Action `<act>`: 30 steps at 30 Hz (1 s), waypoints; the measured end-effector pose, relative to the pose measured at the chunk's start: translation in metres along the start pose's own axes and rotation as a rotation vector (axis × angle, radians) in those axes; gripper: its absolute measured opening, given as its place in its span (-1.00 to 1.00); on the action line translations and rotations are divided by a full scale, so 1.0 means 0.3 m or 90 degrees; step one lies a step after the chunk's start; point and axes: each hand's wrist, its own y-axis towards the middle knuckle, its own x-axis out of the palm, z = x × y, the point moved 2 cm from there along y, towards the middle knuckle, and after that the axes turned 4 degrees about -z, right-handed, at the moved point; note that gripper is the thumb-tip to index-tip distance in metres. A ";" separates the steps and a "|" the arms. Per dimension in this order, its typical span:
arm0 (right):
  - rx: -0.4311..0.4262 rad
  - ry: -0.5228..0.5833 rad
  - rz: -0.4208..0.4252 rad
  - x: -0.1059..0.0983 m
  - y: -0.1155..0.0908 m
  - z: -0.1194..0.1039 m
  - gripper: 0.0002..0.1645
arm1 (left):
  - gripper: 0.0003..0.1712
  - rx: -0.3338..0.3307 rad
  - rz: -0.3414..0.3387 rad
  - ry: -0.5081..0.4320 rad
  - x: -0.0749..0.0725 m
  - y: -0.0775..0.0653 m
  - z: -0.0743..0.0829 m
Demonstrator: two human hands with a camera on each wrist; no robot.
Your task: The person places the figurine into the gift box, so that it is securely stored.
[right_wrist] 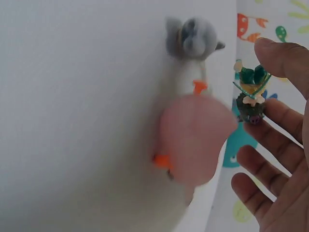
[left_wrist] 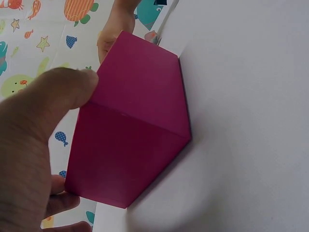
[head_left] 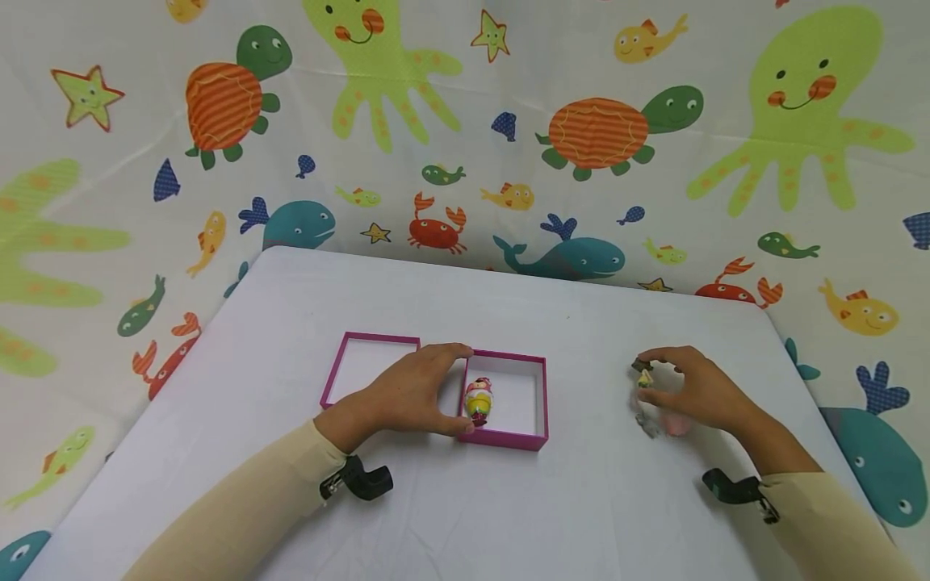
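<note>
Arrangement about the magenta box [head_left: 508,441], read from left to right. To the box's left lies a shallow magenta-rimmed tray [head_left: 333,369], possibly its lid; the left hand [head_left: 407,395] hides whether the two touch. This hand spans the box's left wall, thumb at the near corner and fingers at the far one, gripping it. Inside the box, beside that wall, lies a yellow-bodied figurine [head_left: 479,397], its long axis running along the wall. To the right of the box, well apart from it, the right hand [head_left: 701,391] pinches a small green-and-yellow figurine [right_wrist: 253,92] between thumb and fingers. The governing relation is judged to be this: the box lies to the left of the pinched figurine, whose long axis runs roughly parallel to the box's right wall; the right hand has the figurine, while the left is at the box. Below the right hand, also to the right of the box, a grey toy [right_wrist: 198,38] and a larger pink toy [right_wrist: 198,137] rest on the table [head_left: 617,508]. The head view alone shows the box's white interior; the left wrist view adds its outer walls meeting at a corner, and the right wrist view the pink toy's orange parts, largely masked from above.
</note>
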 end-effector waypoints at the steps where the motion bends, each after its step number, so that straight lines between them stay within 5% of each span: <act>1: -0.002 0.001 0.000 0.001 -0.001 -0.010 -0.21 | 0.23 0.000 -0.001 0.000 0.000 -0.003 0.000; 14: -0.036 0.003 -0.003 0.012 -0.025 -0.145 -0.01 | 0.22 0.009 -0.007 -0.004 -0.002 -0.030 0.003; 30: -0.108 -0.002 0.019 0.033 -0.045 -0.265 -0.14 | 0.21 -0.004 0.004 -0.007 0.033 -0.059 0.045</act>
